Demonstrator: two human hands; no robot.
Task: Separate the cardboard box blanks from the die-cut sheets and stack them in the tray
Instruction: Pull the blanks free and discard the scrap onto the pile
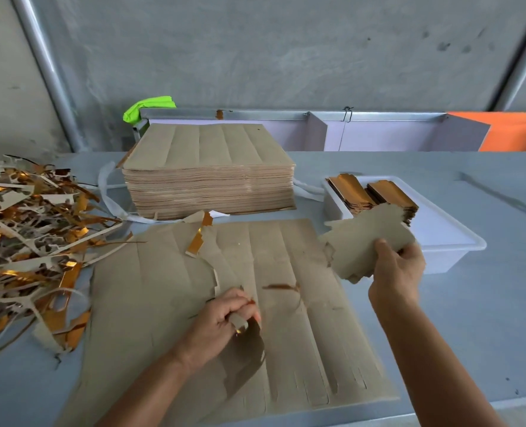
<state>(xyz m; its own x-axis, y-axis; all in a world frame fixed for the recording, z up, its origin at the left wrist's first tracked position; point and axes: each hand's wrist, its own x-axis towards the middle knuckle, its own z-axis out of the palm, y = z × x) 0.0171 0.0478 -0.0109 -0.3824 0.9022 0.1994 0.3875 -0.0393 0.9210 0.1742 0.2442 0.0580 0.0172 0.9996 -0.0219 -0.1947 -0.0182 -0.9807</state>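
The right hand (pixel 397 269) grips a bundle of blanks (pixel 369 241) beside the white tray's (pixel 449 245) near-left corner, above the die-cut sheet (pixel 175 303). The left hand (pixel 224 315) pinches a scrap strip (pixel 238 322) on that sheet (no writing legible). The tray holds two gold-faced stacks (pixel 375 195).

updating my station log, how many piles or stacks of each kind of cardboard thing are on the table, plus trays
Tall stack of uncut die-cut sheets: 1
Flat die-cut sheets being worked on: 1
Stacks of gold-faced blanks in the tray: 2
Bundle of blanks held in the right hand: 1
Heap of scrap trim: 1
White tray: 1
Total: 7
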